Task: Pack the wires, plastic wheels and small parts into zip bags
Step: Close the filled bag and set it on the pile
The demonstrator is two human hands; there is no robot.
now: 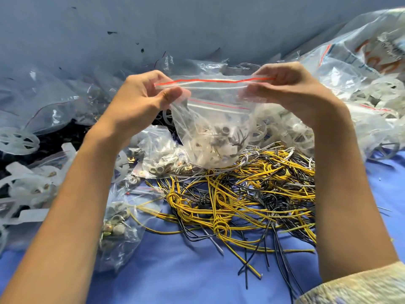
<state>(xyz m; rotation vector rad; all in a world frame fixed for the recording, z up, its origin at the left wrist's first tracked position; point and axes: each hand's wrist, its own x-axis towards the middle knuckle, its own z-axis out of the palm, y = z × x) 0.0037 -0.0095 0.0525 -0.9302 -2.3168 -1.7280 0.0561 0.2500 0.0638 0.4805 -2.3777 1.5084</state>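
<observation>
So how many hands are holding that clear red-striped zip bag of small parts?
2. The left hand pinches the clear red-striped zip bag at its top left end; the right hand pinches its top right end. Neither is hidden.

Parts-packing workbench: heaped wires (252, 194), bagged parts (157, 159)

Two hands are in view, the left hand (142, 95) and the right hand (291, 88), with one zip bag (214, 119) between them. Two more filled bags can be counted at left: a bag of metal parts (161, 160) and a lower bag of parts (119, 224); the crumpled ones behind cannot be counted. The wires (241, 194) form one heap, with too many strands to number. The plastic wheels (285, 128) are likewise too many. One printed sack (361, 47) lies at right.
</observation>
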